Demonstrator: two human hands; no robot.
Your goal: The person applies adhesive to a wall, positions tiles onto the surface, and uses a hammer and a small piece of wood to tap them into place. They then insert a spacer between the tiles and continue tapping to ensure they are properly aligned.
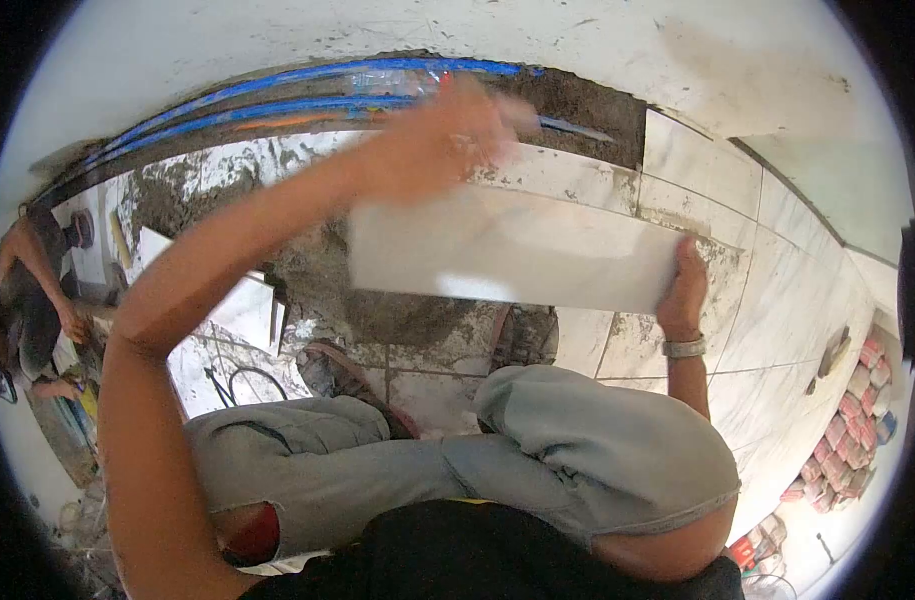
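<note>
A long pale tile (517, 250) lies across the view above my knees, over mortar-smeared floor. My right hand (685, 285) grips its right end, with the fingers behind and the thumb along the edge. My left hand (442, 135) is raised near the tile's upper left part, blurred by motion; its fingers cannot be made out clearly. Just beyond it run blue pipes (307, 75) in a rough channel along the wall's foot. Grey mortar (377, 325) shows below and left of the tile.
Cut tiles (247, 310) and a black cable (247, 380) lie left of my feet. A co-worker (37, 270) crouches at the far left. Stacked red and white bags (845, 430) stand at the right, beyond a trowel-like tool (830, 355) on the tiled surface.
</note>
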